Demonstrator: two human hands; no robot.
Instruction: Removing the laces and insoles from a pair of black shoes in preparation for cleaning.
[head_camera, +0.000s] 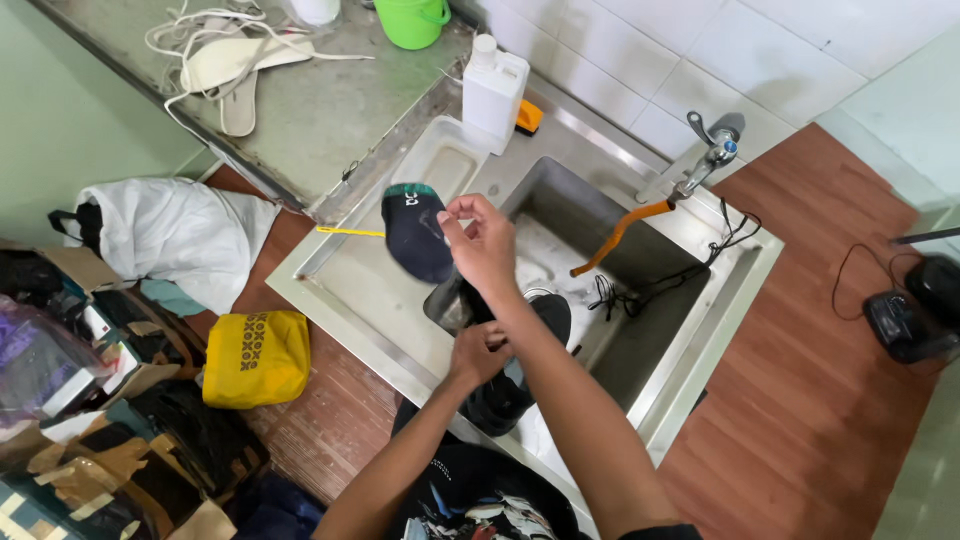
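My right hand (482, 245) is raised over the steel sink (700, 330) and pinches a dark navy insole (412, 235) with a green end. The insole hangs above the draining board, left of the basin. My left hand (478, 352) grips a black shoe (512, 385) at the sink's near edge, with the shoe's upper part reaching into the basin. Both forearms come up from the bottom of the view.
A tap (715, 148) with an orange hose (620, 235) feeds the basin. A white bottle (493, 88) and green bucket (412, 20) stand behind, pale insoles (232, 65) on the counter. A yellow bag (255, 357) and white bag (175, 235) lie at left; black devices (912, 318) at right.
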